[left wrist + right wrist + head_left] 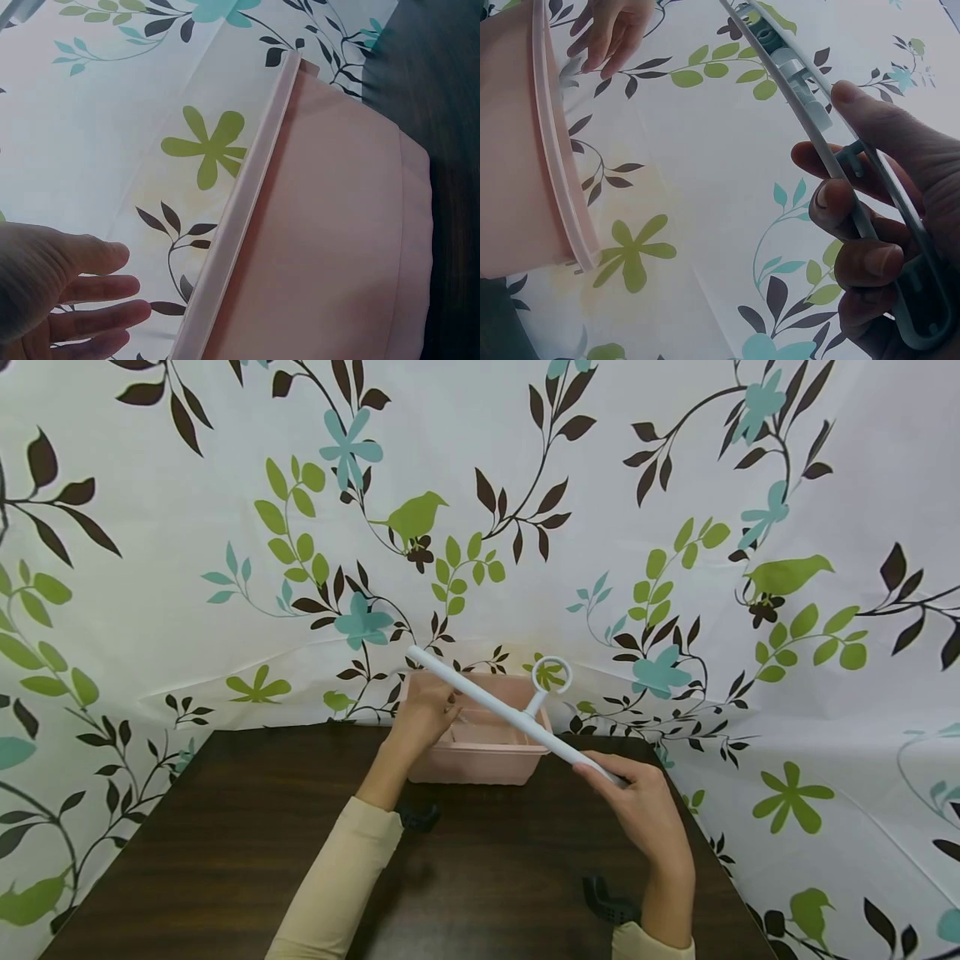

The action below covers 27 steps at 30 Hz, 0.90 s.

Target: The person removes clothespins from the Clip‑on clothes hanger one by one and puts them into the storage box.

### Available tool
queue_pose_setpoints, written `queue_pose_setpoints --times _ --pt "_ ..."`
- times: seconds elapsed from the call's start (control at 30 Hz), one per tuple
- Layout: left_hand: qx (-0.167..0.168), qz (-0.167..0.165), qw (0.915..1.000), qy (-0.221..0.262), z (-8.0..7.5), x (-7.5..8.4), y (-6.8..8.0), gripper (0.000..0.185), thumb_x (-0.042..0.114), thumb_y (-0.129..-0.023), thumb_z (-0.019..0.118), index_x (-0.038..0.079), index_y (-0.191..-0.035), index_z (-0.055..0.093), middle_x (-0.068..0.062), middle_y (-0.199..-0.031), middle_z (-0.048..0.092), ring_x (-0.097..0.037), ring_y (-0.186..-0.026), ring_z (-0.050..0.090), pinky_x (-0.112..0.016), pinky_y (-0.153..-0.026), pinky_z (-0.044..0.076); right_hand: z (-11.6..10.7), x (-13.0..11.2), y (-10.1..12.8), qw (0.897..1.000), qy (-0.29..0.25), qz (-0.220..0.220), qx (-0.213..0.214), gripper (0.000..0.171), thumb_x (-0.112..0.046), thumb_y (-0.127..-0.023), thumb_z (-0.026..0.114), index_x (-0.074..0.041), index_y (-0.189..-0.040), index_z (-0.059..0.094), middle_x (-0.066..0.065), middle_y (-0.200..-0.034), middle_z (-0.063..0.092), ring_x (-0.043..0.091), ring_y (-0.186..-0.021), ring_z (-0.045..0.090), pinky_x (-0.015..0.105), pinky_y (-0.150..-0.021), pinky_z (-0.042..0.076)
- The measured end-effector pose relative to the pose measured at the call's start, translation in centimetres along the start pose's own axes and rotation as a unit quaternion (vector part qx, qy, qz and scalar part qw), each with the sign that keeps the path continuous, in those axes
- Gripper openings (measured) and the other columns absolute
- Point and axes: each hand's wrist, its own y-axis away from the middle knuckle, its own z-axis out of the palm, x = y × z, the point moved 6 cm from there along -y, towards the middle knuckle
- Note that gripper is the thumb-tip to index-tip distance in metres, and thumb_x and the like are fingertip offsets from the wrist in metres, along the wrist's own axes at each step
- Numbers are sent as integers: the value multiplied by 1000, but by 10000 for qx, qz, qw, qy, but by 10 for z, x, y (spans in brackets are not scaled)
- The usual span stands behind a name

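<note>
My right hand (637, 802) grips the near end of a long white plastic bar (487, 697), with thumb on one side and curled fingers on the other. A short stem on the bar ends in a ring (570, 674). In the right wrist view the underside of the bar (803, 114) is a hollow channel with small fittings inside. The bar slants across above a pink plastic bin (472, 766). My left hand (426, 720) is over the bin's left part, below the bar's far end. In the left wrist view the left hand (71, 292) holds nothing, its fingers loosely extended.
The bin stands at the far edge of a dark wood table (247, 827). Behind and beside the table hangs a white cloth (480, 435) patterned with leaves, flowers and birds. Dark wrist mounts (611, 906) show at my wrists.
</note>
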Motion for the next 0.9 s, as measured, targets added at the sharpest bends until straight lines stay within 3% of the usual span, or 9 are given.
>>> queue_pose_setpoints --times 0.17,0.37,0.53,0.63,0.73,0.83,0.9 --pt "-3 -71 9995 316 -3 -4 1 28 21 -107 70 7 -132 72 -11 -121 79 -27 -103 78 -45 -75 63 1 0 0 10000 10 48 -31 31 -44 -99 79 -26 -124 83 -1 -111 82 18 -81 60 28 -70 47" --pt "-69 -358 9964 764 -13 -15 8 29 20 -110 64 11 -137 70 -12 -124 77 -28 -92 76 -44 -71 59 1 0 -1 10000 45 18 -45 32 -43 -99 79 -25 -125 83 0 -110 82 18 -80 60 29 -69 47" --pt "195 -570 9939 929 -26 -28 19 28 15 -113 56 10 -138 68 -14 -125 74 -29 -87 67 -46 -74 55 4 -1 -3 9999 78 -36 -102 32 -45 -100 78 -24 -124 83 1 -102 80 18 -77 60 30 -67 47" --pt "383 -681 9925 943 -34 -34 28 32 19 -116 50 9 -142 66 -15 -130 72 -31 -98 67 -49 -82 55 6 -3 -6 9998 97 -89 -179 31 -46 -100 77 -26 -122 83 0 -97 78 18 -76 59 30 -65 45" --pt "823 -847 9893 857 -45 -39 39 35 25 -116 47 8 -139 66 -15 -130 71 -33 -104 68 -52 -84 56 9 -4 -8 9995 94 -162 -264 30 -48 -100 77 -27 -120 84 -1 -94 77 20 -75 58 31 -64 45" --pt "1695 -811 9810 478 -59 -41 51 34 33 -109 58 5 -126 64 -16 -114 69 -34 -89 68 -51 -70 57 13 -5 -9 9992 137 -164 -327 32 -51 -99 76 -28 -121 83 -2 -98 79 20 -76 58 31 -65 45" --pt "2349 -505 9707 87 -69 -38 59 40 36 -101 69 3 -120 57 -17 -106 62 -34 -79 63 -49 -61 54 16 -5 -8 9992 174 -124 -348 35 -52 -98 76 -27 -122 83 -2 -103 80 20 -78 59 31 -67 45"
